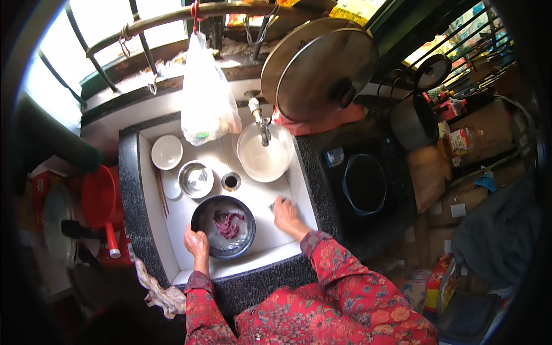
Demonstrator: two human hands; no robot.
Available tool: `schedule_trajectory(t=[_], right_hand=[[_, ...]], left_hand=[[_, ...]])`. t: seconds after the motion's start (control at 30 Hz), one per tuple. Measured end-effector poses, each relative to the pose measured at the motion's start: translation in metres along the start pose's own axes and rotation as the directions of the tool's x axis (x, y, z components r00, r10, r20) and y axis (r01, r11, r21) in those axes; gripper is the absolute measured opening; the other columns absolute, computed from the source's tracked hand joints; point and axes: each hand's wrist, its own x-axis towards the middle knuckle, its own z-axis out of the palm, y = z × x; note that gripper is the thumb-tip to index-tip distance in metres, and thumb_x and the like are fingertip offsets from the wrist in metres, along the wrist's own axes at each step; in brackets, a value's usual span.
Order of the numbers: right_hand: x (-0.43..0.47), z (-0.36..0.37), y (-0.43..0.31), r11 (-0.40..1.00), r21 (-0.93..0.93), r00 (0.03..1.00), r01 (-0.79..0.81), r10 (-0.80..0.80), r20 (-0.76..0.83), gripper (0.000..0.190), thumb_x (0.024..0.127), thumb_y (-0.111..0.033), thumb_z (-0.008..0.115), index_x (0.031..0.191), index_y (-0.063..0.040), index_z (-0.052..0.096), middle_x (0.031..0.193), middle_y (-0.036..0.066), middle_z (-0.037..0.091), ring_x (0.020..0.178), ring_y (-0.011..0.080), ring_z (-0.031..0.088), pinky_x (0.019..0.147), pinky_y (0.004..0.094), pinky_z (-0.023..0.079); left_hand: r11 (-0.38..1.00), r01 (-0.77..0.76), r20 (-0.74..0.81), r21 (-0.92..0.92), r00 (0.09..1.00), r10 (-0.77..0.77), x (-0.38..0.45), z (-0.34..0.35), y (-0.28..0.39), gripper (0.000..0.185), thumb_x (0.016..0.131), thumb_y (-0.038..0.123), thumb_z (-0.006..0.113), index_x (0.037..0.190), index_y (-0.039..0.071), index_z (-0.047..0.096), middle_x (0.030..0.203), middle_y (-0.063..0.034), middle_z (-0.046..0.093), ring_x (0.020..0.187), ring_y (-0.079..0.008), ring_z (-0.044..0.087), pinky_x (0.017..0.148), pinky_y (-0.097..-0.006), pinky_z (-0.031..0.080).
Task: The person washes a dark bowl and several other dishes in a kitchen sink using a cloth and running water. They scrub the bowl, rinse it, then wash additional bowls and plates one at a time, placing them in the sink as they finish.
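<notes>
My left hand [197,242] grips the left rim of a dark round pot [198,246], which stands in the white-tiled sink [267,228]. Inside the pot, a bunched purple cloth [228,226] lies in water. My right hand [286,214] is to the right of the pot, near the sink's right wall, closed round a small dark item [280,201] too blurred to name. Beyond the pot are a metal bowl [196,179], a white bowl [167,152] and a pair of chopsticks [162,192]. A basin of cloudy water [265,155] stands below the metal tap [264,129].
A filled plastic bag [207,95] hangs over the sink's back edge. A large pan lid [325,73] leans behind the tap. Right of the sink is a black cooktop [366,185]; on the left are a red dipper [99,196] and a crumpled rag [161,293].
</notes>
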Motion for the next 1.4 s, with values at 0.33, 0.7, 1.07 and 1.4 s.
schedule_trajectory(t=[0.33, 0.7, 1.07, 1.4], right_hand=[[0.028, 0.004, -0.054, 0.916, 0.318, 0.947, 0.245, -0.297, 0.126, 0.046, 0.074, -0.006, 0.054, 0.115, 0.002, 0.035, 0.106, 0.035, 0.048, 0.09, 0.0453, 0.056, 0.079, 0.0484, 0.048], [-0.001, -0.012, -0.023, 0.993, 0.109, 0.968, -0.053, 0.024, 0.251, 0.059, 0.073, -0.014, 0.058, 0.115, 0.019, 0.033, 0.098, 0.032, 0.057, 0.095, 0.0386, 0.06, 0.085, 0.0419, 0.047], [0.033, -0.001, -0.021, 0.985, 0.17, 0.994, 0.013, 0.006, -0.11, 0.042, 0.076, -0.011, 0.056, 0.11, 0.007, 0.039, 0.093, 0.029, 0.057, 0.089, 0.0374, 0.061, 0.081, 0.0446, 0.049], [-0.002, -0.036, 0.003, 0.886, -0.31, 0.861, 0.346, -0.168, 0.48, 0.021, 0.076, -0.013, 0.052, 0.085, -0.002, 0.068, 0.094, 0.017, 0.066, 0.088, 0.0301, 0.064, 0.077, 0.0397, 0.051]], left_hand=[[0.995, -0.008, 0.017, -0.096, 1.0, 0.009, 0.0, -0.002, 0.003, 0.033, 0.061, 0.004, 0.041, 0.086, 0.005, 0.063, 0.073, -0.0186, 0.062, 0.072, -0.0391, 0.059, 0.067, -0.0426, 0.047], [0.996, 0.081, 0.122, -0.049, 0.99, -0.074, 0.015, -0.014, -0.024, 0.032, 0.063, 0.004, 0.045, 0.087, 0.007, 0.065, 0.067, -0.0138, 0.062, 0.063, -0.0293, 0.06, 0.063, -0.0365, 0.046], [0.947, 0.286, 0.162, -0.147, 0.951, -0.262, 0.031, -0.052, -0.069, 0.029, 0.063, 0.004, 0.055, 0.09, 0.003, 0.065, 0.068, -0.0094, 0.061, 0.066, -0.0185, 0.057, 0.066, -0.0337, 0.045], [0.959, 0.238, 0.083, -0.154, 0.97, -0.227, 0.03, -0.055, -0.056, 0.025, 0.071, 0.008, 0.056, 0.094, 0.0, 0.063, 0.077, -0.016, 0.065, 0.073, -0.0273, 0.062, 0.071, -0.0373, 0.045]])
